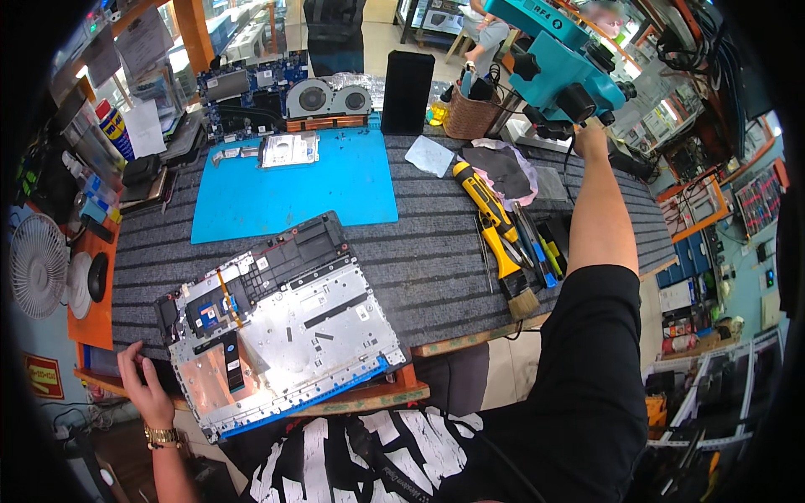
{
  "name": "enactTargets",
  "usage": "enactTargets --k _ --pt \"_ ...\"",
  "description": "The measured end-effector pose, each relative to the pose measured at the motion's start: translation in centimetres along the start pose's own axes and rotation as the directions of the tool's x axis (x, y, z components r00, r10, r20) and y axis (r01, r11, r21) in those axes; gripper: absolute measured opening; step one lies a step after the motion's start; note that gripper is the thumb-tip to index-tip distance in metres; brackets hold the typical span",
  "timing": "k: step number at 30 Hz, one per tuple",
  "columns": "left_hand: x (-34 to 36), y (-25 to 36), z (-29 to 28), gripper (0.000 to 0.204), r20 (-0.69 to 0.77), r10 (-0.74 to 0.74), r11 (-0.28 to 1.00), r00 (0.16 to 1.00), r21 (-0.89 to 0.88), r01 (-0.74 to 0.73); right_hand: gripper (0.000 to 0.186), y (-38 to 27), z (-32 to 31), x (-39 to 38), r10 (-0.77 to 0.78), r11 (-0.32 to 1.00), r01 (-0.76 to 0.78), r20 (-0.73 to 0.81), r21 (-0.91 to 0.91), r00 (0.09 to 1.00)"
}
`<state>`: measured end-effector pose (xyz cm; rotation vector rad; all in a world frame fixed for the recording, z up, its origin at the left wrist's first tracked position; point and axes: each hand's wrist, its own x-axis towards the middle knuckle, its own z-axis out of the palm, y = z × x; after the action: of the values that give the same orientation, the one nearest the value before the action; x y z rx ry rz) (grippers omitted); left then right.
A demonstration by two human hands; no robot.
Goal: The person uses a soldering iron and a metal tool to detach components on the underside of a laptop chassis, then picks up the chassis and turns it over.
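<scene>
My left hand (147, 390), with a gold watch at the wrist, is beside the left edge of a stripped laptop chassis (327, 327). Its fingers are apart and hold nothing. The chassis lies at a slant over the front edge of the bench, its silvery metal and black plastic facing up and a blue strip along the near edge. My right arm stretches far to the right, and my right hand (592, 141) is up at a teal microscope (558, 75). The microscope's lower parts hide most of its fingers, so its grip does not show.
A blue mat (293, 201) bears a metal drive (289, 151). Behind stand a circuit board (243, 88), a twin-fan cooler (327, 101) and a black upright panel (408, 92). A yellow screwdriver (486, 201) and a brush (510, 264) lie right of centre. A white fan (38, 264) stands left.
</scene>
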<state>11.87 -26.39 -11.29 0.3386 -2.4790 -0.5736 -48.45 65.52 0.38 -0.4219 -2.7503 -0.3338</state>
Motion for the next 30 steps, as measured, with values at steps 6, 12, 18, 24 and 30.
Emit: enactTargets --k 6,12,18,24,30 --pt "0.0 -0.1 -0.2 0.033 0.011 0.008 1.000 1.000 -0.003 -0.008 0.031 1.0 -4.9 -1.9 0.195 0.896 -0.065 -0.258 0.439 0.946" --pt "0.1 -0.3 0.0 0.033 -0.004 0.025 1.000 1.000 -0.007 -0.025 0.044 6.8 -5.8 -1.7 0.229 0.971 -0.228 -0.003 0.074 0.973" --pt "0.8 0.2 0.3 0.029 -0.024 0.083 0.996 0.996 -0.032 -0.084 0.052 13.1 -10.4 -3.8 0.074 0.988 -0.051 -0.156 0.146 0.985" --pt "0.7 1.7 0.5 0.023 -0.093 0.044 0.996 0.995 -0.076 -0.051 0.049 11.2 -20.8 -17.5 -0.028 0.782 0.090 -0.111 0.616 0.993" --pt "1.3 3.6 -0.5 0.019 -0.167 0.049 0.986 0.985 -0.147 -0.074 0.030 4.4 -22.4 -40.0 -0.358 0.349 0.183 -0.050 0.919 0.933"
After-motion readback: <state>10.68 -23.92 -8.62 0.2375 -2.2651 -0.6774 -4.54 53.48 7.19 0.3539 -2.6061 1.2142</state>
